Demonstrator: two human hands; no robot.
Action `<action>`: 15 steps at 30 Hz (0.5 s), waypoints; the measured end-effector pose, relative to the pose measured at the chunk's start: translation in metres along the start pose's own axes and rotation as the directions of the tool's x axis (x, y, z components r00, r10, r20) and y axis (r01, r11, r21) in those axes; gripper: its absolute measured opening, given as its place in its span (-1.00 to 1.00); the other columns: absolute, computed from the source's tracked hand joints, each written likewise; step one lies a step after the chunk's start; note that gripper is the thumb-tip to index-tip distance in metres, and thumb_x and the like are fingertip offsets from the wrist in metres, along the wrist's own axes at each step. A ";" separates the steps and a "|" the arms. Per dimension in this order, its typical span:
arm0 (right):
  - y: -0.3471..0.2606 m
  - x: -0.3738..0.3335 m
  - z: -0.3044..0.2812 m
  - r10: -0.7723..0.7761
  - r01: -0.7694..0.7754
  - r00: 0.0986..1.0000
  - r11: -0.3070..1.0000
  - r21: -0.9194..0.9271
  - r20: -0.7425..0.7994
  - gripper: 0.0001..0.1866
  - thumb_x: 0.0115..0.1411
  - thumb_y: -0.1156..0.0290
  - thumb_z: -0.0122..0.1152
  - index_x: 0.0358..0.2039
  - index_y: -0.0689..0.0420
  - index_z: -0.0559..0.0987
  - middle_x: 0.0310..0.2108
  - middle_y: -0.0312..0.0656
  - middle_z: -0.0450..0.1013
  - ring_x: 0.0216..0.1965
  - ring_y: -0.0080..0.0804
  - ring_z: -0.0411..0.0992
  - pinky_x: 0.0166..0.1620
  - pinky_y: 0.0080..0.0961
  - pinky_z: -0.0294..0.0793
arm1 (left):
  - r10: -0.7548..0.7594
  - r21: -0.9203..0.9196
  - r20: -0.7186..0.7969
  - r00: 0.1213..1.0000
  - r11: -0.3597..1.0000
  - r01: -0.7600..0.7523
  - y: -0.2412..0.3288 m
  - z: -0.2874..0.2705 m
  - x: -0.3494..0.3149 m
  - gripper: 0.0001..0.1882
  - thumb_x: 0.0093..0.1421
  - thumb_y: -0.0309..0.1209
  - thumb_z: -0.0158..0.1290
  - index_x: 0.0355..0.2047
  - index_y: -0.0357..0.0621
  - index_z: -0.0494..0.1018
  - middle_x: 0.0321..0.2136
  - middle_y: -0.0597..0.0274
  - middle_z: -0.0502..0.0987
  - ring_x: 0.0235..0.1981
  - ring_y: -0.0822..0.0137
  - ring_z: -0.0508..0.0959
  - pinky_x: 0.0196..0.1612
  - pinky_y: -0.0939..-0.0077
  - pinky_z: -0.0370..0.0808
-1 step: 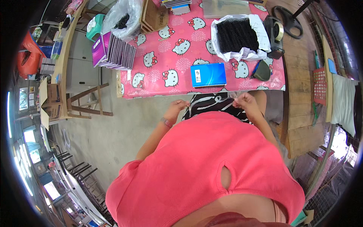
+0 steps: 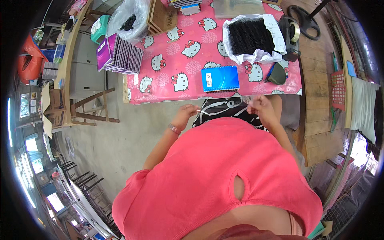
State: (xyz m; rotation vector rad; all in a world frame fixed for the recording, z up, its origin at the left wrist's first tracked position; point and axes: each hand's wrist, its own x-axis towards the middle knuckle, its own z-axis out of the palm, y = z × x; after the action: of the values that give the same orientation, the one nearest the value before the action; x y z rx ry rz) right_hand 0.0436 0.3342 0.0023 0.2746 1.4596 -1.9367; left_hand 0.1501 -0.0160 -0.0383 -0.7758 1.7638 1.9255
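Note:
My left hand (image 2: 186, 116) is above my lap, left of the black-and-white patterned cloth (image 2: 224, 109), its fingers pinched together. A thin whitish line runs from its fingertips; I cannot tell whether it is held or part of the cloth pattern. My right hand (image 2: 262, 110), just below the table's front edge, pinches a piece of clear plastic (image 2: 247, 99). Beyond it on the table lies a blue spiral notebook (image 2: 220, 79) with a white label. Farther right, a white-lined box (image 2: 230, 38) holds many black coils.
Purple spiral notebooks (image 2: 126, 54) stand stacked at the pink table's (image 2: 164, 82) left edge, near a clear plastic bag (image 2: 138, 18) and wooden holder (image 2: 165, 20). A tape dispenser (image 2: 294, 34) and dark rounded object (image 2: 277, 75) are at right. A wooden trestle (image 2: 96, 110) stands left.
Both hands have shifted slightly, the right a little up with the clear plastic. A whitish line now shows at my left fingertips. The notebook and other table items stay put.

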 end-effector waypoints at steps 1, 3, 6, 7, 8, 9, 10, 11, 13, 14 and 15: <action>-0.011 0.001 0.008 0.006 -0.006 1.000 1.000 0.003 -0.004 -0.81 0.18 0.45 0.18 -0.21 0.19 0.43 -0.41 -0.17 0.46 -0.36 -0.46 0.46 -0.22 -0.52 0.46 | 0.005 -0.203 0.098 0.995 0.979 0.015 0.008 -0.004 0.001 -0.78 0.22 -0.30 0.02 -0.29 -0.19 0.51 -0.31 0.19 0.58 -0.18 0.31 0.53 -0.03 0.35 0.40; -0.033 0.007 0.023 -0.073 0.076 0.997 0.977 0.197 -0.023 -0.72 0.22 0.44 0.10 -0.06 0.20 0.40 -0.32 -0.15 0.47 -0.29 -0.42 0.49 -0.16 -0.52 0.49 | 0.035 -0.395 0.196 0.980 0.917 0.046 0.026 -0.004 0.005 -0.77 0.25 -0.28 -0.02 -0.33 -0.18 0.52 -0.29 0.19 0.58 -0.15 0.27 0.54 0.00 0.30 0.41; -0.031 0.041 0.015 0.012 0.008 0.999 0.888 0.459 -0.040 -0.67 0.26 0.39 0.01 -0.01 0.28 0.38 -0.23 -0.09 0.49 -0.19 -0.34 0.50 -0.06 -0.43 0.50 | 0.025 -0.757 0.224 0.974 0.634 0.158 0.058 0.014 0.005 -0.72 0.30 -0.26 -0.09 -0.28 -0.22 0.48 -0.25 0.09 0.57 -0.11 0.21 0.53 0.02 0.26 0.42; -0.032 0.042 0.016 0.009 0.011 0.999 0.888 0.459 -0.041 -0.67 0.26 0.39 0.01 -0.01 0.28 0.38 -0.23 -0.09 0.49 -0.19 -0.34 0.50 -0.06 -0.43 0.50 | 0.055 -0.815 0.107 0.993 0.576 0.056 0.074 0.029 -0.001 -0.70 0.31 -0.24 -0.11 -0.24 -0.23 0.46 -0.20 0.06 0.55 -0.10 0.20 0.53 0.05 0.25 0.41; -0.040 0.041 0.024 0.056 -0.015 0.996 0.875 0.484 -0.070 -0.67 0.27 0.36 -0.03 -0.03 0.30 0.38 -0.19 -0.06 0.48 -0.14 -0.30 0.49 -0.01 -0.38 0.48 | 0.078 -0.858 -0.019 0.997 0.511 -0.057 0.083 0.041 -0.004 -0.67 0.32 -0.22 -0.14 -0.20 -0.25 0.44 -0.15 0.03 0.53 -0.08 0.19 0.52 0.07 0.23 0.40; -0.045 0.040 0.029 0.106 -0.041 0.989 0.860 0.509 -0.099 -0.65 0.28 0.34 -0.08 -0.04 0.33 0.38 -0.14 -0.03 0.47 -0.08 -0.27 0.48 0.05 -0.34 0.47 | 0.079 -0.858 -0.024 0.997 0.509 -0.061 0.078 0.049 -0.004 -0.67 0.32 -0.22 -0.14 -0.20 -0.25 0.44 -0.15 0.03 0.53 -0.08 0.19 0.52 0.07 0.23 0.40; -0.048 0.040 0.030 0.106 -0.043 0.990 0.861 0.507 -0.094 -0.65 0.28 0.34 -0.08 -0.04 0.33 0.38 -0.14 -0.03 0.47 -0.08 -0.27 0.48 0.05 -0.34 0.47 | 0.310 -0.643 -0.044 0.950 0.719 -0.264 0.071 0.056 -0.006 -0.66 0.30 -0.21 -0.10 -0.14 -0.24 0.43 -0.08 0.02 0.49 -0.02 0.16 0.48 0.10 0.21 0.37; -0.048 0.037 0.031 0.092 -0.037 0.993 0.846 0.532 -0.078 -0.65 0.29 0.33 -0.09 -0.04 0.34 0.38 -0.10 0.00 0.46 -0.04 -0.23 0.46 0.08 -0.31 0.45 | 0.514 -0.363 0.015 0.857 0.802 -0.474 0.066 0.063 -0.006 -0.64 0.29 -0.21 -0.07 -0.09 -0.24 0.42 -0.01 0.01 0.46 0.04 0.12 0.45 0.14 0.18 0.35; -0.049 0.033 0.032 0.086 -0.033 0.994 0.833 0.553 -0.070 -0.64 0.29 0.32 -0.10 -0.05 0.35 0.37 -0.06 0.03 0.44 0.00 -0.20 0.44 0.11 -0.29 0.43 | 0.759 0.198 0.225 0.611 0.578 -0.791 0.077 0.079 -0.001 -0.60 0.25 -0.19 -0.02 -0.02 -0.20 0.40 0.05 0.04 0.42 0.12 0.11 0.38 0.18 0.16 0.29; -0.053 0.031 0.034 0.082 -0.018 0.993 0.828 0.561 -0.090 -0.64 0.29 0.32 -0.11 -0.04 0.36 0.37 -0.06 0.03 0.43 0.01 -0.19 0.43 0.11 -0.29 0.42 | 0.739 0.564 0.560 0.373 -0.011 -0.826 0.082 0.084 0.001 -0.54 0.21 -0.18 0.03 0.04 -0.16 0.38 0.10 0.07 0.38 0.19 0.09 0.31 0.22 0.13 0.23; -0.056 0.030 0.037 0.078 -0.002 0.991 0.823 0.568 -0.109 -0.63 0.29 0.32 -0.12 -0.04 0.36 0.36 -0.05 0.03 0.43 0.02 -0.19 0.43 0.12 -0.28 0.42 | 0.741 0.564 0.558 0.373 -0.010 -0.826 0.080 0.087 0.003 -0.54 0.21 -0.18 0.03 0.04 -0.16 0.38 0.10 0.07 0.38 0.19 0.09 0.31 0.22 0.13 0.23</action>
State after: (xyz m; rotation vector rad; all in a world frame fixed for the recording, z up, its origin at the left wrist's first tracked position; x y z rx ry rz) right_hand -0.0054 0.2964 0.0418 0.7045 0.8962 -2.3182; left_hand 0.0857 0.0616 0.0241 0.9398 2.9777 1.1178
